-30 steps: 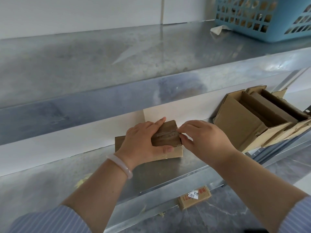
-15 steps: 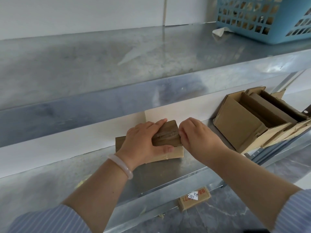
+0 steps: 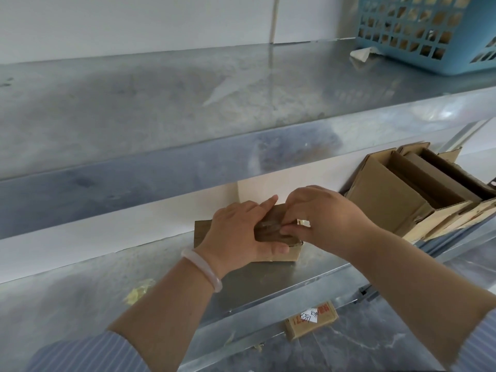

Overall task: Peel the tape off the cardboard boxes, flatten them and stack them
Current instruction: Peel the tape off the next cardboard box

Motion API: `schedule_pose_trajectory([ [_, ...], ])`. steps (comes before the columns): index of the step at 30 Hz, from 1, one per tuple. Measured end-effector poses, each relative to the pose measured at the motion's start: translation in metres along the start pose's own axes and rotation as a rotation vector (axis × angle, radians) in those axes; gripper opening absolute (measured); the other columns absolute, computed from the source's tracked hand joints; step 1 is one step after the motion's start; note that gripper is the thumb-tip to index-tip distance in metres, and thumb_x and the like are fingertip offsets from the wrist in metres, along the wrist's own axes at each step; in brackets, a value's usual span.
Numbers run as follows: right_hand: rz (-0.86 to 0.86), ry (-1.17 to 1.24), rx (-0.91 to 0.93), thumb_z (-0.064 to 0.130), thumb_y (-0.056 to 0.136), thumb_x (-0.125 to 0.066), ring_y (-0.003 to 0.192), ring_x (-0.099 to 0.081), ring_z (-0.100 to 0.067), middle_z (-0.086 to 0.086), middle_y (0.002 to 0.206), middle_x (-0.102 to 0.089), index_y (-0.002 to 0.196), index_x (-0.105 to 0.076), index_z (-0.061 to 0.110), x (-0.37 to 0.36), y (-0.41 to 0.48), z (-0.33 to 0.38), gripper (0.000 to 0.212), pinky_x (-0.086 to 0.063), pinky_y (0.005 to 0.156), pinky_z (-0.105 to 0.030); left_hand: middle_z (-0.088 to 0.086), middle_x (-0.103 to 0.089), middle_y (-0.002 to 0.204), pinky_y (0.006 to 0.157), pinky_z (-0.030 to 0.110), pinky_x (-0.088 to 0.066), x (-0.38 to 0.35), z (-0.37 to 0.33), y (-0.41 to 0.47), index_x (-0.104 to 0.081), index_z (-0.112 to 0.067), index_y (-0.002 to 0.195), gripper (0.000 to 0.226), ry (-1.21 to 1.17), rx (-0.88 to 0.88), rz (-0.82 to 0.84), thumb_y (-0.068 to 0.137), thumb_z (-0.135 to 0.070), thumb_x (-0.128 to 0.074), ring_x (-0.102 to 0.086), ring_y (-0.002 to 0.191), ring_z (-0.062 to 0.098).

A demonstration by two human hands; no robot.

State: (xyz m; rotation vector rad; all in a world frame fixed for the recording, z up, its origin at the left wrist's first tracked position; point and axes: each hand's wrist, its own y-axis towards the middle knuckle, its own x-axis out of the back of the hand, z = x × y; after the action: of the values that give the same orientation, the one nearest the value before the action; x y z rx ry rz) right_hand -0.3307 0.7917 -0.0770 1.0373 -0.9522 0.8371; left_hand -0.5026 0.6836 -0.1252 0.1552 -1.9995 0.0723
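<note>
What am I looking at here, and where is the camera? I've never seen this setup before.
There is no machine: these are a person's two bare hands, filmed by one wide camera worn on their head, looking forward and down. On the lower metal shelf lies a small cardboard box. The left hand grips it and holds it down, while the right hand fingers appear to pinch the tape at its end. Open boxes stand to the right; a blue basket sits on the upper shelf.
</note>
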Motion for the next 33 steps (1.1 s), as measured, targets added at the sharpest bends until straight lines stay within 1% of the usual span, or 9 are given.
schedule_pose_trajectory([
  [3, -0.002, -0.156, 0.103, 0.018, 0.084, -0.070, 0.075, -0.059, -0.026, -0.003, 0.082, -0.065, 0.078, -0.072, 0.011, -0.005, 0.000, 0.002, 0.009, -0.053, 0.064, -0.041, -0.013, -0.051, 0.127, 0.105, 0.039, -0.031, 0.000, 0.000, 0.003, -0.012, -0.044, 0.149, 0.096, 0.012, 0.006, 0.008, 0.070, -0.082, -0.050, -0.044, 0.120, 0.014],
  [7, -0.040, -0.235, 0.112, 0.019, 0.096, -0.049, 0.076, -0.054, -0.025, -0.007, 0.087, -0.060, 0.082, -0.064, 0.007, -0.015, -0.002, 0.003, 0.023, -0.049, 0.068, -0.038, -0.013, -0.052, 0.125, 0.103, 0.040, -0.034, -0.002, 0.000, 0.004, -0.013, -0.042, 0.150, 0.096, 0.032, -0.010, -0.015, 0.070, -0.083, -0.047, -0.047, 0.118, 0.014],
  [13, -0.214, 0.028, -0.113, 0.002, 0.089, -0.062, 0.076, -0.051, -0.028, -0.011, 0.084, -0.056, 0.078, -0.058, 0.002, -0.034, -0.002, 0.010, 0.012, -0.046, 0.073, -0.036, -0.016, -0.052, 0.127, 0.102, 0.033, -0.034, -0.002, 0.004, -0.002, -0.025, -0.042, 0.147, 0.093, -0.021, -0.018, -0.083, 0.067, -0.085, -0.045, -0.047, 0.117, 0.010],
  [18, -0.256, 0.136, -0.223, 0.001, 0.090, -0.059, 0.080, -0.049, -0.022, -0.004, 0.086, -0.052, 0.080, -0.056, 0.004, -0.042, -0.003, 0.016, 0.011, -0.039, 0.076, -0.027, -0.016, -0.052, 0.127, 0.102, 0.032, -0.033, -0.002, 0.004, -0.005, -0.029, -0.042, 0.145, 0.092, -0.045, -0.010, -0.112, 0.066, -0.083, -0.052, -0.047, 0.117, 0.010],
  [23, -0.271, 0.228, -0.333, 0.006, 0.092, -0.059, 0.082, -0.047, -0.017, 0.000, 0.087, -0.053, 0.082, -0.057, 0.003, -0.043, -0.003, 0.019, 0.010, -0.039, 0.077, -0.026, -0.014, -0.049, 0.131, 0.104, 0.025, -0.027, -0.001, 0.007, -0.009, -0.032, -0.038, 0.146, 0.092, -0.116, -0.003, -0.117, 0.067, -0.077, -0.061, -0.044, 0.119, 0.006],
  [26, -0.281, 0.233, -0.308, 0.010, 0.091, -0.061, 0.084, -0.051, -0.017, -0.001, 0.090, -0.058, 0.086, -0.063, 0.005, -0.038, -0.004, 0.019, 0.006, -0.046, 0.078, -0.032, -0.014, -0.044, 0.132, 0.108, 0.027, -0.029, 0.001, 0.009, -0.009, -0.032, -0.035, 0.147, 0.093, -0.150, 0.013, -0.106, 0.069, -0.073, -0.064, -0.041, 0.120, 0.007],
  [30, -0.173, 0.042, -0.227, 0.043, 0.089, -0.056, 0.088, -0.055, -0.018, 0.005, 0.101, -0.064, 0.101, -0.073, 0.028, -0.028, -0.004, 0.024, 0.026, -0.046, 0.079, -0.029, -0.012, -0.038, 0.127, 0.109, 0.033, -0.033, 0.002, 0.007, -0.010, -0.028, -0.032, 0.149, 0.093, -0.164, 0.028, -0.114, 0.072, -0.068, -0.066, -0.038, 0.118, 0.008],
  [31, -0.164, -0.003, -0.221, 0.047, 0.086, -0.058, 0.085, -0.055, -0.019, 0.006, 0.099, -0.065, 0.097, -0.075, 0.030, -0.028, -0.003, 0.025, 0.026, -0.047, 0.076, -0.030, -0.012, -0.038, 0.127, 0.110, 0.033, -0.031, 0.002, 0.006, -0.010, -0.026, -0.032, 0.150, 0.094, -0.147, 0.023, -0.105, 0.072, -0.068, -0.066, -0.037, 0.118, 0.008],
  [33, -0.172, -0.062, -0.221, 0.041, 0.080, -0.070, 0.080, -0.056, -0.022, 0.004, 0.094, -0.066, 0.089, -0.077, 0.028, -0.029, -0.002, 0.026, 0.017, -0.049, 0.072, -0.034, -0.011, -0.036, 0.129, 0.114, 0.034, -0.025, 0.003, 0.006, -0.009, -0.020, -0.029, 0.152, 0.098, -0.130, 0.016, -0.069, 0.073, -0.066, -0.066, -0.033, 0.120, 0.007],
])
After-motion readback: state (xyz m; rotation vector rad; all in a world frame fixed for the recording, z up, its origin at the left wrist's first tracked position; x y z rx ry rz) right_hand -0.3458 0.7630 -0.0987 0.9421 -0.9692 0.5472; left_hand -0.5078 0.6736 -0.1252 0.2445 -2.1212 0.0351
